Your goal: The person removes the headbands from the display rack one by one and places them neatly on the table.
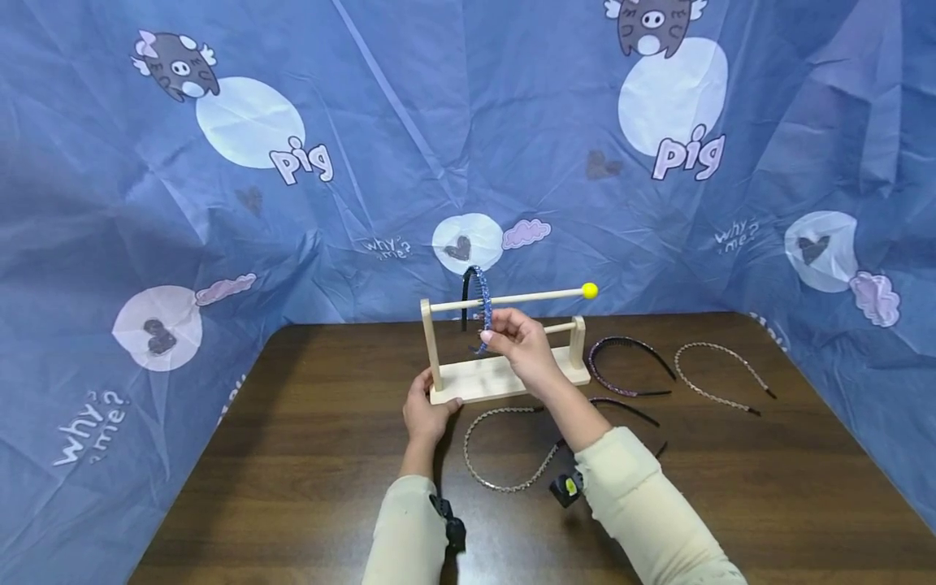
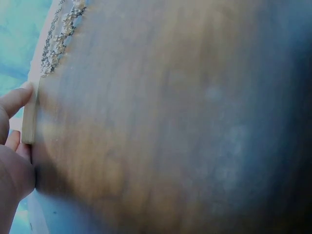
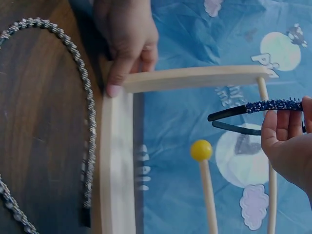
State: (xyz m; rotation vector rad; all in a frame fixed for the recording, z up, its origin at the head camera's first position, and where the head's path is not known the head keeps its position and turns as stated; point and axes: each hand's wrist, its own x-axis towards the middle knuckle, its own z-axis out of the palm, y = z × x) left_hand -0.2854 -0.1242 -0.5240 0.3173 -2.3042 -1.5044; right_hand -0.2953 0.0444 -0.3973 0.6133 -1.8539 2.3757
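Note:
My right hand pinches a blue glittery headband between thumb and fingers, low on its near side. The headband arches over the upper rod of a wooden rack, close to the rod's left end, with its black far arm behind. In the right wrist view its two black tips point away from the fingers. My left hand grips the left end of the rack's base, thumb in front and fingers behind. The left wrist view shows that base corner between thumb and fingers.
A yellow ball caps the upper rod's right end. Right of the rack lie a purple-black headband and a beaded one. A silvery headband lies in front, near dark ones partly hidden by my right arm. Blue printed cloth hangs behind.

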